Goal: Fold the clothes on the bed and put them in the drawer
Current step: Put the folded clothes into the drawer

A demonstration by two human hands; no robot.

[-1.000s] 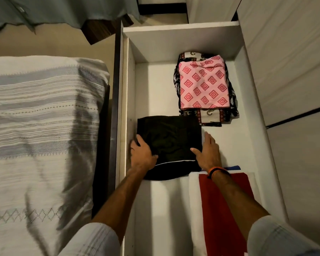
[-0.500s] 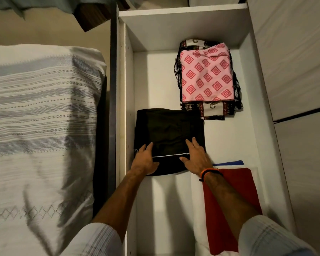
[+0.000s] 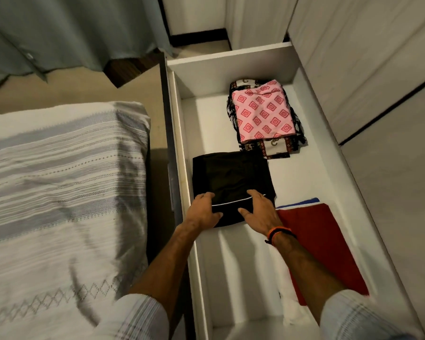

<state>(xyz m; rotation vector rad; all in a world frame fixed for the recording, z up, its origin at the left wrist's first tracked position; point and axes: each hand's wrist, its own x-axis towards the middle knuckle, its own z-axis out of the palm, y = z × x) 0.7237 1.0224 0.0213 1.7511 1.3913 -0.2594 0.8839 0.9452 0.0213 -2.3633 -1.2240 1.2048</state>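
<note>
The step in hand looks like the placing of 1 folded garment: a black folded cloth with a thin white piping line (image 3: 231, 182) lies flat on the floor of the open white drawer (image 3: 329, 153), against its left wall and about midway along its length. Both hands sit on the cloth's near edge. The left hand (image 3: 203, 209) has its fingers curled over the near left corner with the thumb lying on the fabric, so it grips the cloth. The right hand (image 3: 260, 212), with an orange band at the wrist, has its fingers bent over the near right part and its thumb spread toward the middle; it seems to press and hold the edge, though whether it truly pinches the fabric I cannot tell. The 2 hands are apart, with the piped edge between them.

Judging from this, the cloth is already in the drawer, and the next move calls for letting go cleanly (without dragging the fold open) and drawing both arms back toward the near end.

Around it: a pink folded cloth with red diamond print (image 3: 263, 114) rests on a black-and-white patterned garment (image 3: 275, 148) at the far right, close to the black cloth's far right corner. A red folded cloth (image 3: 322, 246) lies just right of the right wrist, on white and blue fabric. To the left stands the bed with its grey-striped white cover (image 3: 59, 192), on which no loose clothes show.
</note>
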